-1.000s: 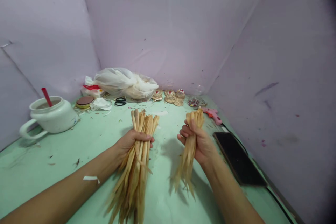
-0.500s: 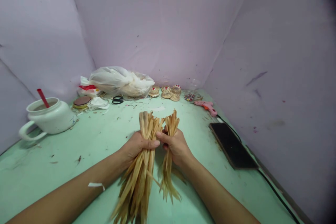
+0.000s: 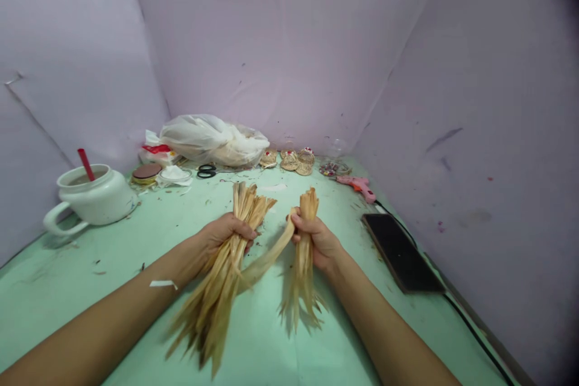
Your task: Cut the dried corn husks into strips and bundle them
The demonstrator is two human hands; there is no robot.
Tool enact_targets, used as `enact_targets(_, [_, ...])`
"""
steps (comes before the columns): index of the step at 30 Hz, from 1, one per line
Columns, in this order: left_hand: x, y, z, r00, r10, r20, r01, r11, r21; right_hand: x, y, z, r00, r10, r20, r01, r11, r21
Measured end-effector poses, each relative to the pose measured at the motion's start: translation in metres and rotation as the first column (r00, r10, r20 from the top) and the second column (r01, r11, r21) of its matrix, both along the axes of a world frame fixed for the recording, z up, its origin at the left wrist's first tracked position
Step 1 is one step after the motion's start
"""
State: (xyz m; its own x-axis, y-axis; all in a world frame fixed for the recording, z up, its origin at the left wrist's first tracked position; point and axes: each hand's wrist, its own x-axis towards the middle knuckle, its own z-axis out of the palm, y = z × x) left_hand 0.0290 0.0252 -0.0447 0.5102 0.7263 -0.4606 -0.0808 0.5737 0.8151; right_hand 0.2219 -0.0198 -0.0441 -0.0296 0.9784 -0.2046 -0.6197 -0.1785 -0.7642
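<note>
My left hand point(image 3: 231, 234) is closed round a thick bundle of dried straw-coloured leaf strips point(image 3: 212, 301), whose frayed lower ends fan toward me. In my right hand point(image 3: 319, 238) is a smaller bundle of the same strips point(image 3: 305, 271), held upright. Between thumb and fingertips the right hand also pinches the end of one wide strip point(image 3: 271, 253). That strip slants down to the left and its lower part meets the larger bundle. Both hands are above the green tabletop, apart from each other.
A white handled pot point(image 3: 97, 202) with a red stick stands left. Behind are black-handled scissors point(image 3: 207, 171), a plastic bag point(image 3: 212, 139), small woven pieces point(image 3: 296, 161) and beads point(image 3: 333, 167). To the right lie a pink glue gun point(image 3: 357, 187) and a dark phone-like slab point(image 3: 402, 251).
My hands have moved apart, the right one rightward with its smaller bundle. A single wide strip now stretches from the right fingertips to the larger bundle. The view has shifted slightly.
</note>
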Motion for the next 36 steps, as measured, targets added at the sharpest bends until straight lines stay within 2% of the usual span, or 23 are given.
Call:
enact_targets(2, [-0.003,0.003,-0.001,0.998,-0.050,0.022,0.049,0.998,0.036,0.004,0.003,0.001,0.999,-0.029,-0.020,0.029,1.000,-0.002])
enact_targets(5, [-0.001,0.002,0.000,0.999,-0.027,0.033,0.025,0.999,0.044,0.007,0.004,0.000,0.997,-0.068,-0.033,0.067,0.998,-0.012])
enact_targets(11, [0.006,-0.016,0.017,0.997,-0.053,-0.056,0.045,0.990,-0.135,0.002,-0.002,-0.002,0.999,-0.046,-0.028,0.048,0.998,0.047])
enact_targets(14, [0.008,-0.025,0.025,0.996,-0.063,-0.068,0.044,0.966,-0.254,0.003,-0.002,0.001,0.996,-0.086,-0.014,0.087,0.990,0.111])
enact_targets(16, [0.011,-0.028,0.026,0.995,-0.048,-0.085,0.024,0.963,-0.269,0.007,0.000,0.005,0.990,-0.142,0.002,0.140,0.976,0.169])
enact_targets(19, [0.015,-0.027,0.024,0.994,-0.011,-0.112,-0.004,0.991,-0.134,0.017,0.004,0.010,0.966,-0.260,0.001,0.253,0.940,0.229])
enact_targets(21, [0.017,-0.025,0.021,0.996,-0.004,-0.094,0.001,1.000,-0.030,0.022,0.006,0.010,0.964,-0.266,-0.021,0.264,0.941,0.210])
enact_targets(26, [0.020,-0.023,0.014,0.994,0.071,0.082,-0.080,0.992,0.102,0.010,0.004,-0.002,0.994,-0.083,-0.070,0.089,0.992,0.092])
enact_targets(30, [0.022,-0.027,0.015,0.971,-0.035,0.234,-0.005,0.985,0.171,-0.010,-0.001,-0.012,0.997,0.028,-0.069,-0.023,0.998,0.058])
enact_targets(32, [0.023,-0.028,0.014,0.976,-0.024,0.216,-0.019,0.980,0.197,-0.016,-0.003,-0.013,0.998,0.043,-0.041,-0.041,0.997,0.067])
enact_targets(34, [0.024,-0.028,0.012,0.990,0.058,0.129,-0.084,0.975,0.207,-0.019,-0.004,-0.013,1.000,-0.005,0.020,0.004,0.999,0.051])
enact_targets(36, [0.025,-0.029,0.009,0.987,0.162,0.019,-0.162,0.960,0.227,-0.022,-0.007,-0.011,0.987,-0.051,0.155,0.049,0.999,0.018])
